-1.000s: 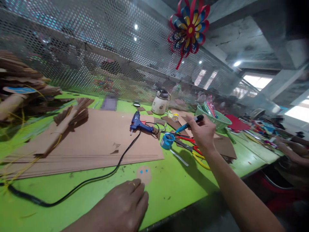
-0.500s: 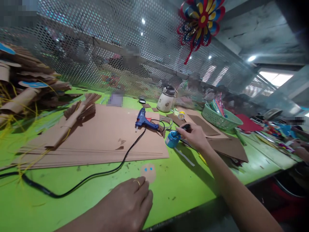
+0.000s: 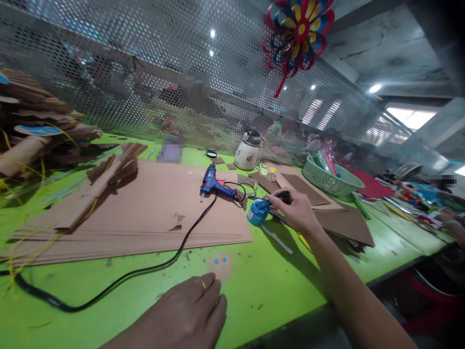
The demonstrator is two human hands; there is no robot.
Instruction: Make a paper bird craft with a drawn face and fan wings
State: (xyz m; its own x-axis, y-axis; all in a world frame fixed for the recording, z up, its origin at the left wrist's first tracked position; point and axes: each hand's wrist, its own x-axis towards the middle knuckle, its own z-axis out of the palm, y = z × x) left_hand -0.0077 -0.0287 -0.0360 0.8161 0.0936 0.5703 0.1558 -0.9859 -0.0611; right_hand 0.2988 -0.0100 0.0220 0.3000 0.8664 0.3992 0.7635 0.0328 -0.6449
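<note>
A blue-and-black pen [image 3: 284, 196] is being gripped between the thumb and fingers of the right hand [image 3: 296, 207], its tip being held at the mouth of a blue jar [image 3: 256, 216]; whether the contents are being touched cannot be told. The left hand [image 3: 189, 303] is being laid palm down on the worktop [image 3: 240, 300], closed around nothing, its fingers being set at the near edge of a round card disc [image 3: 221, 271] bearing two blue dots. A spill is being risked: if the rim were caught by the pen, the jar could be tipped and the cardboard sheets [image 3: 152, 203] just beside it stained. Dripping is also being risked by an overloaded tip. Beyond the jar, space is being crowded by a glue gun [image 3: 214, 185] and dark card pieces [image 3: 337, 223]. Right of the disc, green surface is being left open as far as the front edge, which is being crossed by the right forearm.
</note>
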